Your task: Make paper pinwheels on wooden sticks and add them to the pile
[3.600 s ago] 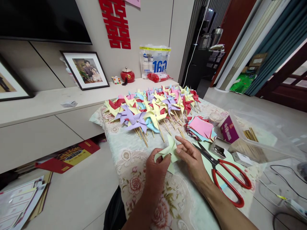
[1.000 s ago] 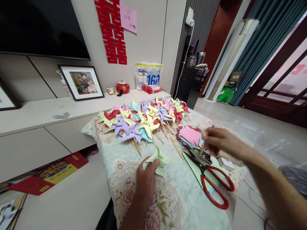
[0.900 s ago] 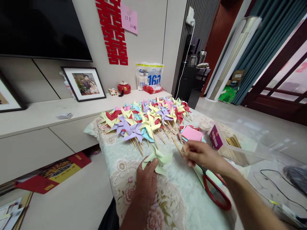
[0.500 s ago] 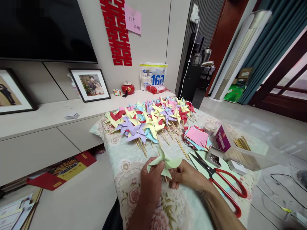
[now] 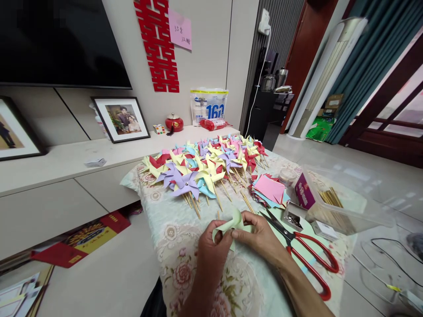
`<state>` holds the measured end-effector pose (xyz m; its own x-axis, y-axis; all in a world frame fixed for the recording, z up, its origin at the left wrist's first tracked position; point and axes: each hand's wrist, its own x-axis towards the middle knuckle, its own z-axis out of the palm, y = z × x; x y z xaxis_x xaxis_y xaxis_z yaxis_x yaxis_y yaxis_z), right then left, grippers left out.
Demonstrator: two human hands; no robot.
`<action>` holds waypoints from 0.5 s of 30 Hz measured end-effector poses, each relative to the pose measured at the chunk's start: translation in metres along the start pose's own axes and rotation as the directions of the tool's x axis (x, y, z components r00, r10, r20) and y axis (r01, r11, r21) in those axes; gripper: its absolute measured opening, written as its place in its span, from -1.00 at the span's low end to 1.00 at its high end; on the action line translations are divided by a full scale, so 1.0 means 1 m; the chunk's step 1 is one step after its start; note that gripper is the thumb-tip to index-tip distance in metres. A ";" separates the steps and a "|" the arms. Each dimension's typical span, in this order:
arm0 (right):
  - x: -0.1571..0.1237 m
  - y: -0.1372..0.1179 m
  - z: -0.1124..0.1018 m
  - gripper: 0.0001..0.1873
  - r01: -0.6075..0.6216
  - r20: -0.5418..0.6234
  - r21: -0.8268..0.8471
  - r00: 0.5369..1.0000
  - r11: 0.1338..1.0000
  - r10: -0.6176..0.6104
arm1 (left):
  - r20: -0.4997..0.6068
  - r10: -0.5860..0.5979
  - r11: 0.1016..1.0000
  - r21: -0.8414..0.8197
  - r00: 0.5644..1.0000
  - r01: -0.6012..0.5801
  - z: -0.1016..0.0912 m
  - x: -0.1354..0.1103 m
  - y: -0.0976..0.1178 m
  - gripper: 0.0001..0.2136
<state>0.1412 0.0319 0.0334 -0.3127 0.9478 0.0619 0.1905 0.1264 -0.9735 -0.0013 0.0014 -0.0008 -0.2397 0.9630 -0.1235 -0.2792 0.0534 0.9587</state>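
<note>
A flower-patterned cloth covers the surface (image 5: 188,237). Finished paper pinwheels (image 5: 209,174) on sticks crowd its far side in yellow, purple, red, blue and pink. A clear plastic bin (image 5: 366,207) holding wooden sticks (image 5: 330,197) sits at the right. Left of it and nearer, red-handled scissors (image 5: 290,237) lie with their blades slightly apart, on pale green paper. At the near middle, the left hand (image 5: 214,240) and right hand (image 5: 257,235) are both closed on a pale green pinwheel (image 5: 236,220), thumbs meeting near its centre. A stack of coloured paper (image 5: 269,188) lies beyond the right hand. Smaller are an open box (image 5: 292,226) of metal pieces by the scissors and a stick end (image 5: 218,215) just beyond the left hand.
</note>
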 end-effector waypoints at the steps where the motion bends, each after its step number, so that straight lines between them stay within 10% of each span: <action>1: 0.000 0.001 0.000 -0.65 -0.001 -0.006 -0.015 1.000 1.000 0.001 | 0.015 0.009 0.999 0.031 1.000 -0.010 0.000 0.000 -0.001 -0.83; 11: 0.001 0.004 -0.001 -0.78 0.133 -0.082 -0.029 0.987 0.991 -0.135 | 0.040 0.090 0.991 0.099 0.995 -0.094 0.001 -0.003 0.002 -0.86; 15: 0.000 0.005 -0.007 -0.80 0.033 -0.091 0.270 0.996 0.962 -0.009 | 0.024 0.094 0.995 -0.029 0.995 -0.094 -0.006 -0.008 0.009 -0.82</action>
<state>0.1486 0.0343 0.0301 -0.2284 0.9694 0.0901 -0.0785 0.0740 -0.9942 -0.0075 -0.0076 0.0074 -0.2424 0.9698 -0.0264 -0.2826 -0.0446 0.9582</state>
